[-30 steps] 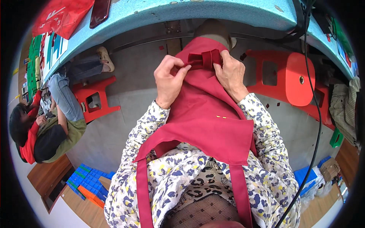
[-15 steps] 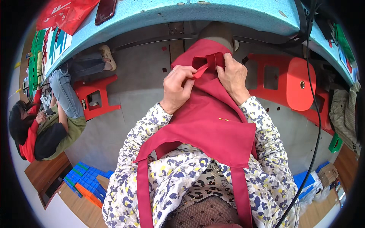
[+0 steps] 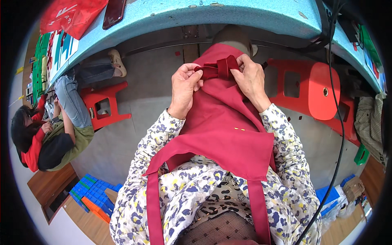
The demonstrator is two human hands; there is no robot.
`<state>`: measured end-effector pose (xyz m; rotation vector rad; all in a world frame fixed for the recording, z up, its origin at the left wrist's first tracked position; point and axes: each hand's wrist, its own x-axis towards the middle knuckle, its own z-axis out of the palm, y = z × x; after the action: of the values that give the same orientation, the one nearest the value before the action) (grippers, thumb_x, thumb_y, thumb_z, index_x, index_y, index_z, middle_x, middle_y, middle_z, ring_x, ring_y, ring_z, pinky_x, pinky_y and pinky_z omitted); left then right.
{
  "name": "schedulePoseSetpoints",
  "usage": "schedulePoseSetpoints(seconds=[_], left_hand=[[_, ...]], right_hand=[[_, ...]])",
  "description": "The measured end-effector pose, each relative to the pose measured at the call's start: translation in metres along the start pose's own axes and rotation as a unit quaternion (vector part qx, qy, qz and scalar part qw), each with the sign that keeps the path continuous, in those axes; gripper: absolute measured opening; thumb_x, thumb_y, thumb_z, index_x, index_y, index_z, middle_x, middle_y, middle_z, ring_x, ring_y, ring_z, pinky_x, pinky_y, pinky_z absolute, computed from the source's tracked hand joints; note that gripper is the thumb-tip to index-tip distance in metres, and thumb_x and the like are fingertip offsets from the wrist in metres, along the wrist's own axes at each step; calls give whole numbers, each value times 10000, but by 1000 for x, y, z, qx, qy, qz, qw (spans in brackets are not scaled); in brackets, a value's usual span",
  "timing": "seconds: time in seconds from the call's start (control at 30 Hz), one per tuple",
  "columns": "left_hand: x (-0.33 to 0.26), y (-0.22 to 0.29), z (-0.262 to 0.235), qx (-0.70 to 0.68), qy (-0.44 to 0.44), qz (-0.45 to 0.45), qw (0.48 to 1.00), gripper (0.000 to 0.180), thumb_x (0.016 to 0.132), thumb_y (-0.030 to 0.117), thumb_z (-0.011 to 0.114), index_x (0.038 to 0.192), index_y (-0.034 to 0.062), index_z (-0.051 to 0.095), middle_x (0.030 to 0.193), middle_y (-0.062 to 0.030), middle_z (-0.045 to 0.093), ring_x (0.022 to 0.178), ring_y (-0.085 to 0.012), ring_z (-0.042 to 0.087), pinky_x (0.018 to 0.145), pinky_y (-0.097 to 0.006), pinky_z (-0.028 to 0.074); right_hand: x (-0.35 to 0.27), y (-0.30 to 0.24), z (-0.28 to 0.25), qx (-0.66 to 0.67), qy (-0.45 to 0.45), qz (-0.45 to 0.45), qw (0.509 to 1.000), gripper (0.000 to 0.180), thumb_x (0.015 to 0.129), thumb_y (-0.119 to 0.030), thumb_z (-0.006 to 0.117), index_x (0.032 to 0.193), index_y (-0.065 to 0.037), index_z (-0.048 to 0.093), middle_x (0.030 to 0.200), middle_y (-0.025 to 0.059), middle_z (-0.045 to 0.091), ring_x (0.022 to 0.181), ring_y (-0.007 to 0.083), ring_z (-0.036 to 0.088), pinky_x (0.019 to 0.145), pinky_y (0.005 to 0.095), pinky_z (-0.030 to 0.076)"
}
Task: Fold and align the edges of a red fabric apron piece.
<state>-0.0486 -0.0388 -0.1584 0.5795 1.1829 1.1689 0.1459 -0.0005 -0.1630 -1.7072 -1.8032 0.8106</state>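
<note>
**Dark red fabric piece, strap pinched by both hands**

The dark red fabric piece (image 3: 228, 130) lies spread over the person's lap, its wide end nearest the body and its narrow end reaching out toward the knees. Two long straps hang from its near corners, one down each side of the lap. At the far end a short folded strap (image 3: 218, 68) lies across the cloth. The left hand (image 3: 184, 87) has thumb and fingers closed on the strap's left end; the right hand (image 3: 250, 79) pinches its right end, fingers curled over the cloth edge. Both hands sit just beside each other, strap between them.

Beyond the knees runs the curved edge of the blue bench (image 3: 228, 16), with bare floor under it. Two red plastic stools stand on that floor: one (image 3: 104, 106) left, one (image 3: 312, 90) right. Another person (image 3: 49, 139) sits low at the far left.
</note>
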Motion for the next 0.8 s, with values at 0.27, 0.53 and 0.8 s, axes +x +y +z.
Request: schedulePoseSetpoints(seconds=[0.27, 0.53, 0.8], left_hand=[[-8, 0, -3, 54, -42, 54, 996, 103, 865, -44, 558, 955, -4, 586, 799, -42, 611, 650, -79, 589, 510, -167, 395], [-20, 0, -4, 132, -59, 161, 976, 159, 818, -119, 503, 915, -41, 603, 926, -79, 613, 738, -121, 625, 655, -223, 504], [-18, 4, -10, 162, -72, 174, 969, 174, 803, -137, 487, 913, -58, 596, 975, -94, 600, 781, -143, 631, 714, -247, 522]], right_hand=[[-2, 1, -2, 10, -5, 6, 1000, 222, 726, -199, 676, 848, -30, 600, 681, 148, 649, 688, 346, 647, 645, 434, 490], [-3, -7, -6, 32, -32, 2, 999, 217, 717, -175, 678, 851, -22, 603, 683, 138, 649, 686, 326, 653, 643, 422, 492], [0, -15, -14, -5, -49, -91, 995, 269, 710, -71, 661, 964, -19, 588, 781, 112, 617, 660, 250, 609, 596, 353, 462]])
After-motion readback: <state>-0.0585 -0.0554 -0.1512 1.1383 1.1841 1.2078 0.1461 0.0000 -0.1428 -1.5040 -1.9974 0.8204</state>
